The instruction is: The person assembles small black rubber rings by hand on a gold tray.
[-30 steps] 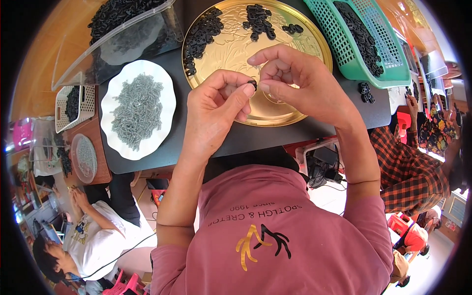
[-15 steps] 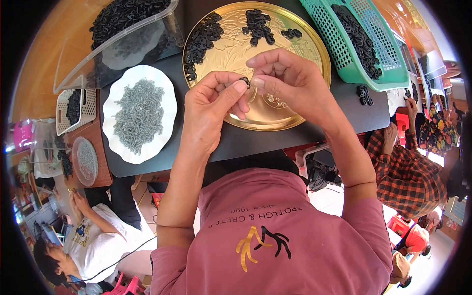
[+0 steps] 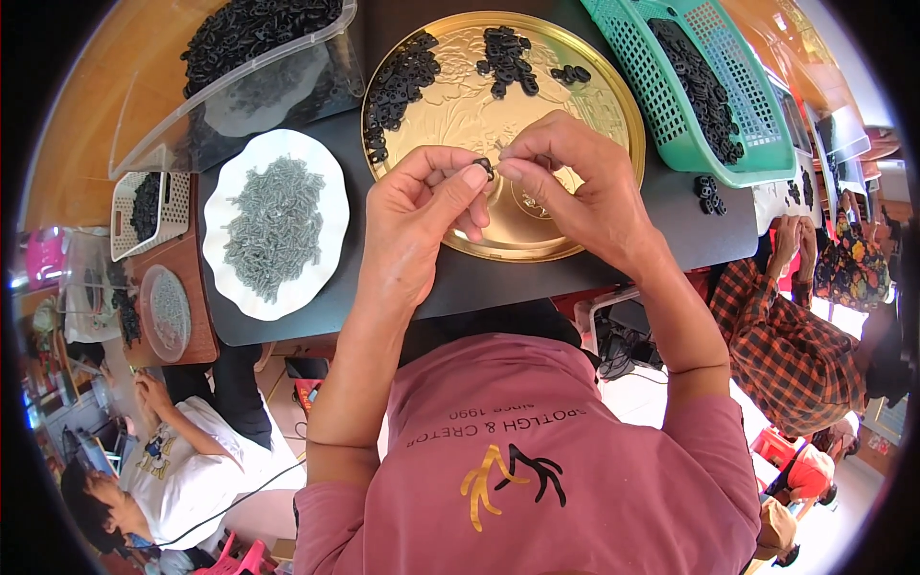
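Over the golden tray [image 3: 436, 222], my left hand [image 3: 407, 216] pinches a small black ring-like part [image 3: 485, 167] between thumb and forefinger. Its other fingers are curled. Just to the right, my right hand [image 3: 589, 196] has thumb and forefinger pressed together on a thin grey piece [image 3: 499, 147], which looks like a small screw; only its tip shows. The two sets of fingertips are close together, with a narrow gap. Black parts [image 3: 402, 81] of the same sort lie in a heap at the tray's left, with more [image 3: 508, 59] at its far side.
Left of the tray, a white scalloped plate [image 3: 218, 213] bears a pile of small grey screws [image 3: 273, 225]. A clear bin [image 3: 240, 72] of black parts stands far left, a green basket [image 3: 671, 144] far right. Loose black parts [image 3: 709, 195] lie beside the basket. Other people sit on both sides.
My right hand has turned, its fingers lower and more closed, and the thin grey piece's tip now shows above them. My left hand still holds the black part, slightly further right.
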A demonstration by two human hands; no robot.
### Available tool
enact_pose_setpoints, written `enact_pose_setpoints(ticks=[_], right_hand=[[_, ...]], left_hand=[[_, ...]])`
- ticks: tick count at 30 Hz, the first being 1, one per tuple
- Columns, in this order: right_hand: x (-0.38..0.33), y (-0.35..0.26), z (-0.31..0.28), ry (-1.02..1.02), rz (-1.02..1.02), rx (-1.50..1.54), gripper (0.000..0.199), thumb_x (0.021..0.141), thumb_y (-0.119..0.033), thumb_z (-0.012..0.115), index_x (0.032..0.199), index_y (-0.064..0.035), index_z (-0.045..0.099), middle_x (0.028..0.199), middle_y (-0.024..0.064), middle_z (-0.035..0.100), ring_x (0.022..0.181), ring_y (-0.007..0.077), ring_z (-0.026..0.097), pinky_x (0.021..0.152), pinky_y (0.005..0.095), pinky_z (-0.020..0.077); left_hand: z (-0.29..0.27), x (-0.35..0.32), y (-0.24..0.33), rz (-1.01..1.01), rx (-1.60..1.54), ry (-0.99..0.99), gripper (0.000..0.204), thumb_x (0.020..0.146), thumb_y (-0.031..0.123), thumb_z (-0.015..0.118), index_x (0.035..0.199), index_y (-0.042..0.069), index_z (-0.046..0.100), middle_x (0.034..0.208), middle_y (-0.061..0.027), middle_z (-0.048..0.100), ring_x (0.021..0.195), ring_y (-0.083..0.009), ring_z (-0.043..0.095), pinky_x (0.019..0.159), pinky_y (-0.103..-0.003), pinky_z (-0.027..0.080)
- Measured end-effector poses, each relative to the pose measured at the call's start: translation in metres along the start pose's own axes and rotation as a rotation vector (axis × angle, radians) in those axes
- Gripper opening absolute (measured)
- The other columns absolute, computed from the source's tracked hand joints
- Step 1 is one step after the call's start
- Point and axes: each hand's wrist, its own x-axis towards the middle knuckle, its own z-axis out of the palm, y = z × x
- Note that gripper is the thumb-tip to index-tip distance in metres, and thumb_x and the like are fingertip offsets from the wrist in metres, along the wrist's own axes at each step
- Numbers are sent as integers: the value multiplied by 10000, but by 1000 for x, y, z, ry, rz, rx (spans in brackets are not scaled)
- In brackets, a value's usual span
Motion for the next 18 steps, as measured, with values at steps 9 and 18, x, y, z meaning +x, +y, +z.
enact_pose_setpoints(ticks=[9, 18], right_hand=[[-4, -2, 4, -54, 133, 103, 128, 863, -111, 648, 888, 0, 589, 765, 88, 593, 673, 189, 587, 615, 302, 478], [-1, -8, -6, -67, 65, -24, 147, 850, -111, 658, 922, -26, 562, 781, 91, 594, 665, 211, 599, 606, 310, 487]], left_hand=[[2, -3, 0, 60, 127, 0, 124, 893, 61, 625, 980, -23, 601, 707, -48, 617, 588, -78, 570, 536, -195, 468], [3, -4, 4, 57, 106, -40, 124, 890, 61, 629, 979, -22, 602, 703, -47, 617, 597, -78, 571, 546, -195, 465]])
